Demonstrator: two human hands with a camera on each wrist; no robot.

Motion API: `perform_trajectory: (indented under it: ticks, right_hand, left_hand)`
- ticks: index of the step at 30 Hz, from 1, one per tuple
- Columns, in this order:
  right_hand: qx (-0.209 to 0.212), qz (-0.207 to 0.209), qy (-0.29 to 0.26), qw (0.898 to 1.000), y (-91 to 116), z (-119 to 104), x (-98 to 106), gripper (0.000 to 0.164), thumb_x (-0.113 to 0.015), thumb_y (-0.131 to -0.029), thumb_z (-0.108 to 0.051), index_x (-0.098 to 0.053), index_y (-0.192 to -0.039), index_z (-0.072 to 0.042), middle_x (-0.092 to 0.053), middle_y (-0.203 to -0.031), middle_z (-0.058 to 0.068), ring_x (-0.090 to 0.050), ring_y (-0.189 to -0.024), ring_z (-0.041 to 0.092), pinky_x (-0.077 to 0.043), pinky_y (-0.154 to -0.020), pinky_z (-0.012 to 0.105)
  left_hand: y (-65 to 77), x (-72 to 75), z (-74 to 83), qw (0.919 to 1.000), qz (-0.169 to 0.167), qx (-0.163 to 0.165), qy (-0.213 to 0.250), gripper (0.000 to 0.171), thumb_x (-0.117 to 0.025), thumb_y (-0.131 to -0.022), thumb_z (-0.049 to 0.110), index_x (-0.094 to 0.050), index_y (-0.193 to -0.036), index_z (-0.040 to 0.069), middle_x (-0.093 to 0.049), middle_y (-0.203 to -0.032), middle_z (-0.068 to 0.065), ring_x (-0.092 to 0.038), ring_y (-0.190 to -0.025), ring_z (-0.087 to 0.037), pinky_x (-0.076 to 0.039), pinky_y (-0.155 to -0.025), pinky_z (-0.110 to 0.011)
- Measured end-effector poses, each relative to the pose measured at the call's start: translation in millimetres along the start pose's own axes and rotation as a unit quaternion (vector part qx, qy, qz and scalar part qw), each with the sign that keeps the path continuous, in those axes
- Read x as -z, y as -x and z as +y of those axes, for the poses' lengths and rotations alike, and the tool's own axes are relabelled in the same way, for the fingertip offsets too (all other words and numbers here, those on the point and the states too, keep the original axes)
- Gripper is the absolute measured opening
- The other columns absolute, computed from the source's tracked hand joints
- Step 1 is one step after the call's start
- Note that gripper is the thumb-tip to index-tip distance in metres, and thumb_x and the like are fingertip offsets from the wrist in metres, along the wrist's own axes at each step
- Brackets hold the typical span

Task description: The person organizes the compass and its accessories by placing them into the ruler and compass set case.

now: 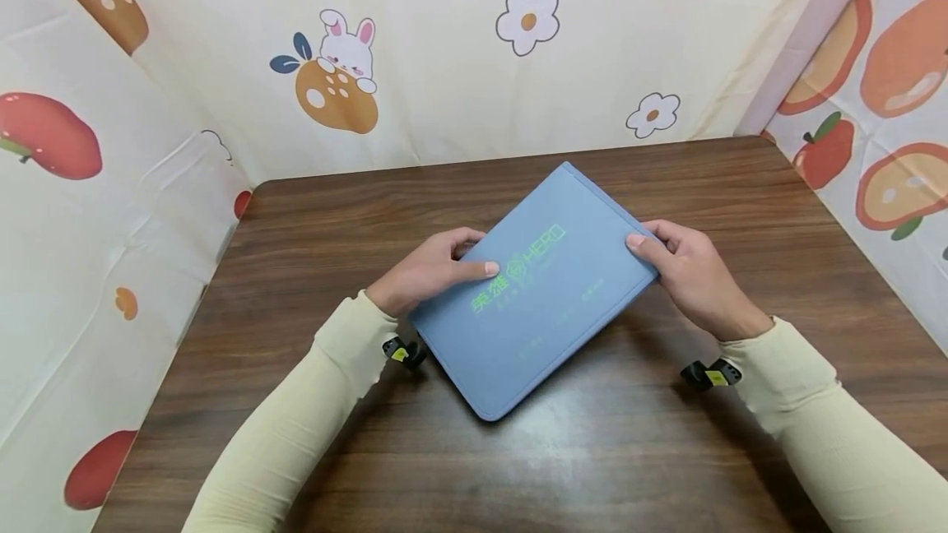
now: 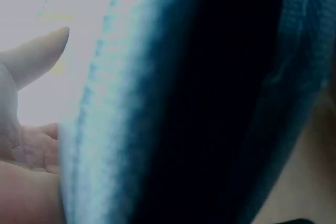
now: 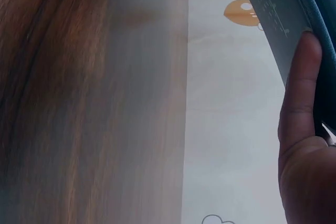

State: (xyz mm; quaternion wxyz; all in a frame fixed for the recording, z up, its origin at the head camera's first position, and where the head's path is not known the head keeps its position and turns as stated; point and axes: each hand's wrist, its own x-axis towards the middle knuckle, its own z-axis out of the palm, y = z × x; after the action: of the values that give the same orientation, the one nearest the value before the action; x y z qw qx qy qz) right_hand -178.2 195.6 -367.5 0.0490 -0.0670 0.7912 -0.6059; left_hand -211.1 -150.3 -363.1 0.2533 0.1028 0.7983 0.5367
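A flat blue case [image 1: 570, 303], folder-like, with green "HERO" lettering on its cover, is held up at a slant above the table. My left hand [image 1: 433, 270] grips its left edge, thumb on top of the cover and the other fingers mostly hidden beneath. At the right-hand edge my right hand [image 1: 696, 278] pinches the case, thumb on the cover. Up close in the left wrist view, the case [image 2: 110, 108] has a stitched edge and a dark gap between its two sides. The right wrist view has my right thumb [image 3: 302, 87] lying along the cover.
Under the case is a brown wood-grain table [image 1: 318, 237]. Curtains printed with fruit, flowers and a rabbit hang behind [image 1: 444, 64] and along both sides. A small black device [image 1: 403, 350] sits at the left wrist, another black device [image 1: 711, 374] at the right.
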Motion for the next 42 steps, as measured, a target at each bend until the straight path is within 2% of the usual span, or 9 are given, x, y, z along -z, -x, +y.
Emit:
perform_trajectory:
  ticks: [7, 12, 16, 20, 26, 32, 36, 39, 42]
  right_hand:
    - [-0.001, 0.012, -0.138, 0.99, 1, -2, 7, 0.043, -0.061, -0.102, -0.027, -0.055, -0.122, 0.01, -0.071, -0.098, 0.011, -0.069, -0.084, 0.013, -0.057, -0.073, 0.026]
    - [0.012, 0.022, -0.211, 0.977, 1, 2, 15, 0.041, -0.06, -0.102, -0.023, -0.052, -0.123, 0.011, -0.069, -0.109, 0.013, -0.069, -0.094, 0.014, -0.057, -0.079, 0.028]
    - [0.02, 0.033, -0.247, 0.968, 0, 5, 18, 0.035, -0.059, -0.103, -0.022, -0.057, -0.117, 0.009, -0.066, -0.111, 0.012, -0.067, -0.095, 0.013, -0.056, -0.081, 0.027]
    - [0.015, 0.043, -0.258, 0.965, -2, 5, 19, 0.032, -0.06, -0.102, -0.023, -0.06, -0.113, 0.007, -0.065, -0.108, 0.012, -0.066, -0.091, 0.013, -0.056, -0.08, 0.026]
    - [-0.013, 0.051, -0.244, 0.968, 5, 11, 15, 0.035, -0.061, -0.102, -0.025, -0.059, -0.119, 0.005, -0.066, -0.11, 0.009, -0.067, -0.094, 0.012, -0.055, -0.082, 0.026]
    - [-0.042, 0.065, -0.18, 0.981, 11, 20, 8, 0.039, -0.064, -0.1, -0.027, -0.058, -0.119, 0.006, -0.071, -0.096, 0.006, -0.068, -0.084, 0.009, -0.056, -0.073, 0.024]
    - [-0.073, 0.07, -0.002, 0.995, 11, 24, 6, 0.051, -0.064, -0.097, -0.045, -0.065, -0.12, 0.001, -0.069, -0.092, 0.005, -0.067, -0.076, 0.014, -0.055, -0.069, 0.026]
    - [-0.092, 0.053, 0.136, 0.985, 13, 27, 7, 0.058, -0.061, -0.095, -0.055, -0.069, -0.119, -0.003, -0.068, -0.094, 0.009, -0.066, -0.072, 0.022, -0.052, -0.069, 0.03]
    - [-0.099, 0.021, 0.204, 0.974, 15, 31, 9, 0.061, -0.058, -0.096, -0.058, -0.07, -0.119, -0.003, -0.068, -0.096, 0.014, -0.065, -0.07, 0.025, -0.05, -0.066, 0.032]
  left_hand:
    - [8.7, 21.6, -1.0, 0.9921, 0.092, -0.041, 0.075, 0.051, -0.066, -0.099, 0.035, -0.052, -0.141, 0.009, -0.063, -0.129, -0.011, -0.061, -0.117, -0.022, -0.044, -0.103, -0.041]
    - [17.5, 25.5, -20.9, 0.9792, 0.165, -0.026, 0.115, 0.059, -0.054, -0.103, 0.047, -0.048, -0.141, 0.002, -0.055, -0.136, -0.02, -0.058, -0.122, -0.027, -0.046, -0.103, -0.044]
    - [27.9, 7.0, -37.2, 0.976, 0.153, -0.011, 0.154, 0.066, -0.049, -0.102, 0.054, -0.054, -0.133, -0.003, -0.061, -0.124, -0.021, -0.064, -0.109, -0.028, -0.052, -0.093, -0.046]
    - [37.1, -13.6, -39.8, 0.9786, 0.114, -0.028, 0.169, 0.055, -0.057, -0.101, 0.045, -0.062, -0.124, -0.004, -0.067, -0.111, -0.019, -0.068, -0.096, -0.028, -0.055, -0.087, -0.046]
    - [36.8, -19.3, -38.5, 0.9819, 0.112, -0.049, 0.145, 0.042, -0.066, -0.099, 0.032, -0.064, -0.124, -0.001, -0.071, -0.111, -0.014, -0.069, -0.094, -0.026, -0.054, -0.088, -0.051]
    - [30.5, -8.0, -39.7, 0.9872, 0.127, -0.031, 0.092, 0.038, -0.065, -0.099, 0.031, -0.066, -0.124, 0.003, -0.071, -0.109, -0.011, -0.067, -0.094, -0.025, -0.056, -0.084, -0.044]
    - [24.5, -0.9, -41.8, 0.9862, 0.148, -0.011, 0.073, 0.037, -0.065, -0.099, 0.029, -0.066, -0.127, 0.004, -0.07, -0.112, -0.01, -0.066, -0.093, -0.024, -0.056, -0.081, -0.04]
    - [18.9, 2.4, -45.0, 0.9851, 0.16, 0.002, 0.062, 0.039, -0.064, -0.1, 0.027, -0.065, -0.13, 0.003, -0.07, -0.114, -0.01, -0.066, -0.092, -0.022, -0.056, -0.079, -0.037]
    - [12.2, 3.1, -48.6, 0.986, 0.16, 0.012, 0.045, 0.039, -0.064, -0.101, 0.027, -0.065, -0.13, 0.002, -0.07, -0.115, -0.011, -0.066, -0.093, -0.021, -0.056, -0.08, -0.036]
